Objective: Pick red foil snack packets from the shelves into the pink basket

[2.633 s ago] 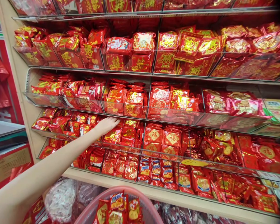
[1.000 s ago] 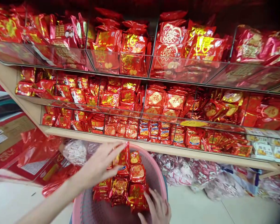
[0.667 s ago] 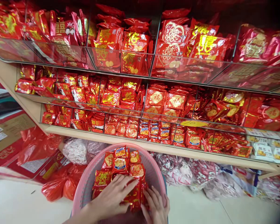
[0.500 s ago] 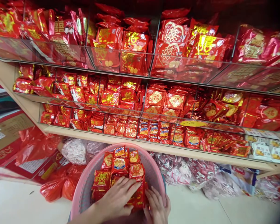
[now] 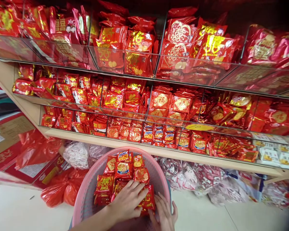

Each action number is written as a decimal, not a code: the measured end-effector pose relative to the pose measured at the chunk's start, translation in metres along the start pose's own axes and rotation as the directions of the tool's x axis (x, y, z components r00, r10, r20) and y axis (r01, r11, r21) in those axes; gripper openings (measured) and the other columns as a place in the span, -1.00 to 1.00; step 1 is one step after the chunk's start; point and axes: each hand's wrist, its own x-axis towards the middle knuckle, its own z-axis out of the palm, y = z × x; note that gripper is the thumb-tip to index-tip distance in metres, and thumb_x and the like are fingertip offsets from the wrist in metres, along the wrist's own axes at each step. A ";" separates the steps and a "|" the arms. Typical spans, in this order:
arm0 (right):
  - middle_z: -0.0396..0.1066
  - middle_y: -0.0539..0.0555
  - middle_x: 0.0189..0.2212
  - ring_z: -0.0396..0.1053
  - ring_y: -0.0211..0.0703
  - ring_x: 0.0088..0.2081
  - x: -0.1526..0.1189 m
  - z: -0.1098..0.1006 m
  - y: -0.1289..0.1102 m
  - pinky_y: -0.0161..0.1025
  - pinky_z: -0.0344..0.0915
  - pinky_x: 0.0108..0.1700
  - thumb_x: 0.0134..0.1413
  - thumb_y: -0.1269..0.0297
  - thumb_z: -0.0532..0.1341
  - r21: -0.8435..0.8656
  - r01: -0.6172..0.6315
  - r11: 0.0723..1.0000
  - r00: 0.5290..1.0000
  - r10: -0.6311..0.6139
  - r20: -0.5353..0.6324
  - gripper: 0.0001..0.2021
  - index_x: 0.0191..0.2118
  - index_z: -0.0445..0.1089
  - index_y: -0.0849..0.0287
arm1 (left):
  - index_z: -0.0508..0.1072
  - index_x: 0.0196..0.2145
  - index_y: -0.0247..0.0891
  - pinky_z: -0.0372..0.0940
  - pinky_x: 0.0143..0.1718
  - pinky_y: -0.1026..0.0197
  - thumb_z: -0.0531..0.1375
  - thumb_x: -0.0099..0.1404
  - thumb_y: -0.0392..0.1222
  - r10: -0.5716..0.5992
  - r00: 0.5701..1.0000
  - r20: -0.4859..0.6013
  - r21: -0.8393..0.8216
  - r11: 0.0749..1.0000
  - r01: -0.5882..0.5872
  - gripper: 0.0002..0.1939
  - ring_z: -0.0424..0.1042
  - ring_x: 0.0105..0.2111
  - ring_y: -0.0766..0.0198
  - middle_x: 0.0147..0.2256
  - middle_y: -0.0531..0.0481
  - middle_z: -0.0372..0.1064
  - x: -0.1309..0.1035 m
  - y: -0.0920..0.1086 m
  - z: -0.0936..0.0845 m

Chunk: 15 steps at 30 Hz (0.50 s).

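Note:
A pink basket [image 5: 79, 205] with perforated walls stands in front of me, with red snack packets [image 5: 123, 170] piled inside. My left hand [image 5: 128, 200] rests over the pile, fingers stretched across the packets and touching a red packet [image 5: 148, 197] near the right side. At that packet's right edge is my right hand [image 5: 164, 213], its thumb and fingers around the lower corner. Part of the packet is hidden under my left hand. A blue and red biscuit packet [image 5: 123, 156] lies at the far end of the pile.
Shelves [image 5: 125, 142] full of red packets rise behind the basket, with clear front guards. Below them lie bagged goods [image 5: 195, 176]. Red plastic bags [image 5: 62, 189] and a cardboard box [image 5: 12, 141] are at the left. A yellow price label [image 5: 199, 127] hangs on the shelf.
The red packet by my right hand has shifted slightly to the right and shows more of its face. Both hands have moved a little; my right hand has gone slightly right.

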 end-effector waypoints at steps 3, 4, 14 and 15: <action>0.53 0.17 -0.18 0.45 0.06 -0.15 -0.001 0.001 -0.001 0.16 -0.04 0.03 0.17 0.10 -0.04 -0.058 -0.029 0.998 1.000 0.029 0.000 -0.67 -0.05 0.26 0.11 | 0.09 0.20 -0.21 0.04 0.18 -0.07 0.09 0.24 -0.13 -0.024 0.999 0.032 0.025 0.999 0.023 -0.42 0.13 0.16 0.02 0.21 -0.15 0.11 0.002 0.002 0.004; 0.52 0.18 -0.17 0.46 0.06 -0.16 -0.002 0.002 -0.001 0.15 -0.04 0.02 0.18 0.09 -0.06 -0.069 -0.049 0.996 0.999 0.049 0.000 -0.65 -0.03 0.25 0.12 | 0.10 0.20 -0.22 0.05 0.17 -0.08 0.11 0.22 -0.18 -0.036 0.998 0.049 0.037 0.999 0.034 -0.40 0.13 0.16 0.00 0.22 -0.16 0.10 0.003 0.002 0.005; 0.51 0.12 -0.12 0.44 0.07 -0.12 -0.003 0.003 0.001 0.15 -0.06 0.05 0.17 0.12 -0.03 -0.068 -0.039 0.997 0.998 0.043 0.052 -0.66 0.01 0.24 0.08 | 0.15 0.16 -0.23 0.18 0.08 -0.14 0.12 0.17 -0.28 -0.116 0.990 -0.075 0.024 0.993 0.118 -0.43 0.22 0.09 -0.06 0.14 -0.23 0.20 -0.005 0.009 0.009; 0.50 0.12 -0.12 0.43 0.06 -0.12 -0.002 0.003 0.001 0.15 -0.06 0.05 0.18 0.11 -0.04 -0.072 -0.034 0.997 0.998 0.038 0.056 -0.65 0.01 0.25 0.08 | 0.22 0.10 -0.23 0.22 0.05 -0.10 0.10 0.19 -0.30 -0.125 0.986 -0.107 -0.001 0.992 0.125 -0.51 0.28 0.04 -0.02 0.08 -0.21 0.27 -0.009 0.013 0.014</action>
